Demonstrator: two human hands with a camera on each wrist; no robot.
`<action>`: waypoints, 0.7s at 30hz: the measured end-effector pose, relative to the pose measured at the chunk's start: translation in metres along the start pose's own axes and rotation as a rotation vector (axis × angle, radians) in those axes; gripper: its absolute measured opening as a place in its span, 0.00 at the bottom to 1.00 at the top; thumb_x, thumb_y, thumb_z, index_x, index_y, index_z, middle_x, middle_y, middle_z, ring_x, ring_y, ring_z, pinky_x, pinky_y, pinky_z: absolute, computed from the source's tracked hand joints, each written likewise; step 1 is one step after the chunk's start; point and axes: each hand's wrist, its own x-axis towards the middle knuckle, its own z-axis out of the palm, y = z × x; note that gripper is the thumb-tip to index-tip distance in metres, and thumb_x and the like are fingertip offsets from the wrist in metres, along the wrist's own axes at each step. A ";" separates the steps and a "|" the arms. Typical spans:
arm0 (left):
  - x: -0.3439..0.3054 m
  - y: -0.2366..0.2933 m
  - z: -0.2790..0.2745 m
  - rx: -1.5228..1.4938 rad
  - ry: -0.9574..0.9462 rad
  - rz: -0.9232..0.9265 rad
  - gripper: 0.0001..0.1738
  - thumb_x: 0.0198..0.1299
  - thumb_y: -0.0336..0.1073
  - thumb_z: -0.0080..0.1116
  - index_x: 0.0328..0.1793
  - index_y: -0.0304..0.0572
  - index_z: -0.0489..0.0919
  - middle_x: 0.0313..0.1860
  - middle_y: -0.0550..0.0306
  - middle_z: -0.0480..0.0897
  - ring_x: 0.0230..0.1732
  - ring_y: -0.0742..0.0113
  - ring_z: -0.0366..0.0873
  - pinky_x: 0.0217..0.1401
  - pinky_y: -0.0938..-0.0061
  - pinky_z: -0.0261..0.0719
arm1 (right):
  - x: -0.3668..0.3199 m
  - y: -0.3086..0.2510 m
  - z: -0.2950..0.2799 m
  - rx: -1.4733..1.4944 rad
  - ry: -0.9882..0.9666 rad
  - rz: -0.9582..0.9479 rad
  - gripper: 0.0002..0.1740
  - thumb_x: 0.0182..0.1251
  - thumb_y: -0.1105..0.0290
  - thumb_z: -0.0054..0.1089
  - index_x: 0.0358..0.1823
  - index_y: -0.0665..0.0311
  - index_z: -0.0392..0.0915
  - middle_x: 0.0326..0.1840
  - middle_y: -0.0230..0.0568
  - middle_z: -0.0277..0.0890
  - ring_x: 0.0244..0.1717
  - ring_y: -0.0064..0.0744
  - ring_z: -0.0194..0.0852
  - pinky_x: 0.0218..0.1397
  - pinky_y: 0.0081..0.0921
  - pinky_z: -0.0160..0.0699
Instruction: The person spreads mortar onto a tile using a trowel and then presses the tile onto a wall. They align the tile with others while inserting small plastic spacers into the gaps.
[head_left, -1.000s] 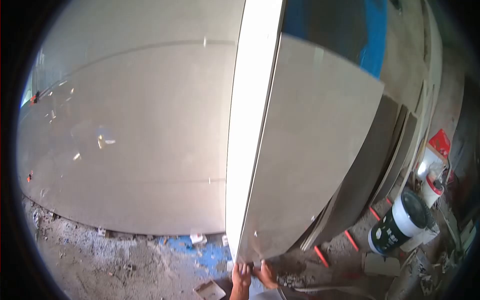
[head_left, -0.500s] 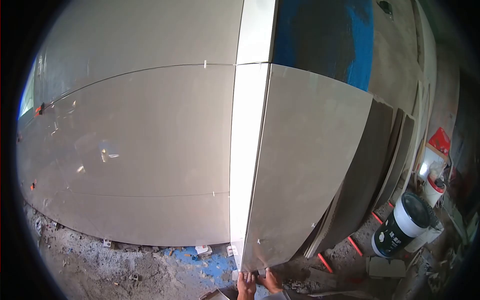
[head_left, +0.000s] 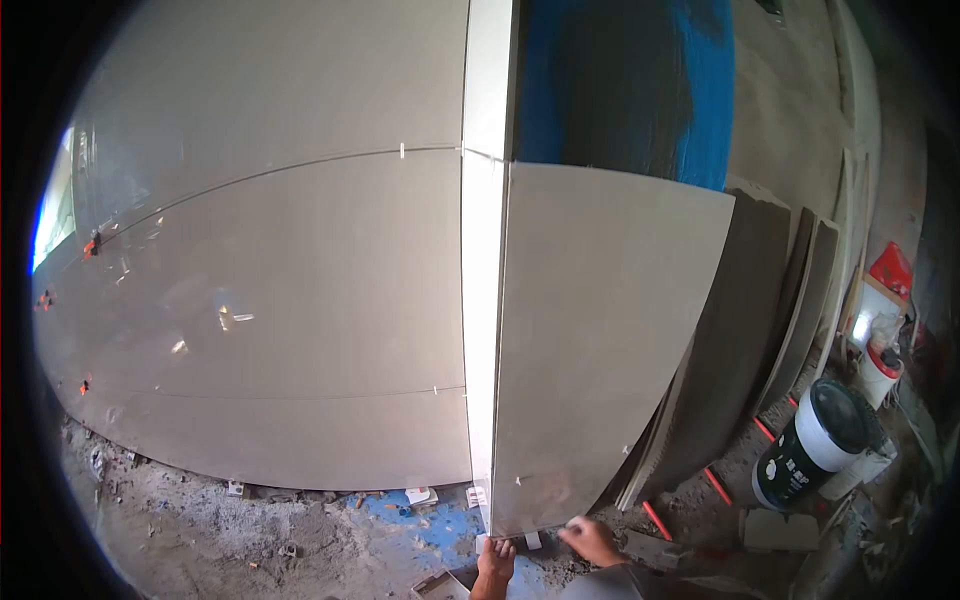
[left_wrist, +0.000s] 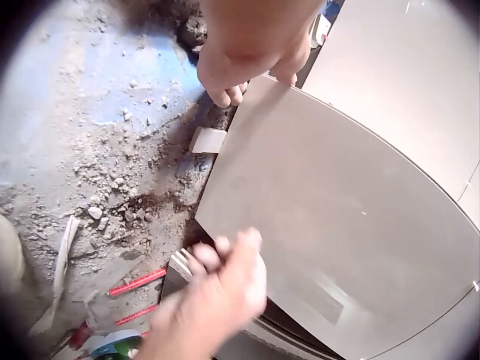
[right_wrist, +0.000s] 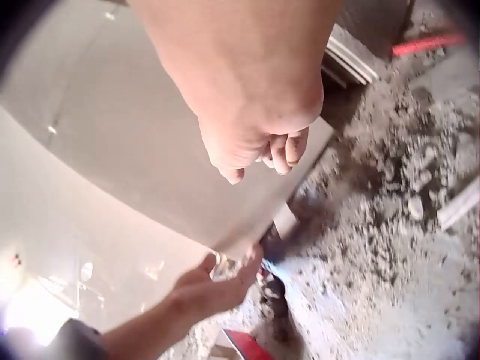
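A large grey-beige tile panel stands upright against the end of a wall, with a bright white strip along its left edge. My left hand grips the panel's bottom left corner, its fingers on either side of the corner in the left wrist view. Below the bottom edge a small white block sticks out. To its right, my right hand is beside the panel's lower edge, fingers curled with nothing visible in them. In the right wrist view the right hand overlaps the panel's face.
A wide tiled wall fills the left side. Several dark slabs lean at the right, near red rods on the rubble-strewn floor. A green and white bucket stands further right. A shallow tray lies near my left hand.
My right hand has moved right, away from the corner and my left hand, uncovering the white block. The left hand stays at the corner. The head view has shifted slightly.
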 end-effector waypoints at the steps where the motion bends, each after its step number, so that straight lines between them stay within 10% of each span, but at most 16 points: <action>1: 0.005 -0.001 -0.003 0.001 -0.021 -0.015 0.30 0.75 0.55 0.41 0.76 0.50 0.59 0.80 0.51 0.58 0.79 0.49 0.55 0.75 0.51 0.58 | 0.012 -0.012 -0.033 -0.040 0.102 -0.015 0.19 0.58 0.50 0.67 0.33 0.61 0.82 0.24 0.48 0.81 0.28 0.49 0.83 0.31 0.41 0.80; 4: 0.006 -0.004 0.000 -0.033 -0.014 -0.032 0.31 0.75 0.56 0.40 0.78 0.54 0.57 0.80 0.51 0.57 0.79 0.48 0.54 0.75 0.51 0.58 | 0.058 -0.084 -0.160 0.175 0.432 -0.076 0.09 0.63 0.66 0.64 0.37 0.64 0.79 0.25 0.37 0.77 0.28 0.21 0.73 0.33 0.27 0.76; 9: 0.001 -0.009 0.011 -0.083 0.066 -0.022 0.31 0.74 0.59 0.39 0.78 0.60 0.57 0.80 0.52 0.58 0.78 0.47 0.57 0.73 0.52 0.61 | 0.140 -0.236 -0.349 0.092 0.883 -0.549 0.24 0.65 0.72 0.63 0.62 0.69 0.72 0.47 0.42 0.78 0.36 0.22 0.70 0.41 0.23 0.72; 21: 0.008 -0.014 0.004 -0.143 0.037 -0.046 0.29 0.73 0.62 0.36 0.74 0.64 0.63 0.74 0.57 0.66 0.77 0.54 0.58 0.74 0.55 0.60 | 0.179 -0.297 -0.371 -0.022 0.858 -0.764 0.26 0.67 0.68 0.65 0.64 0.69 0.71 0.42 0.37 0.75 0.37 0.23 0.73 0.37 0.19 0.73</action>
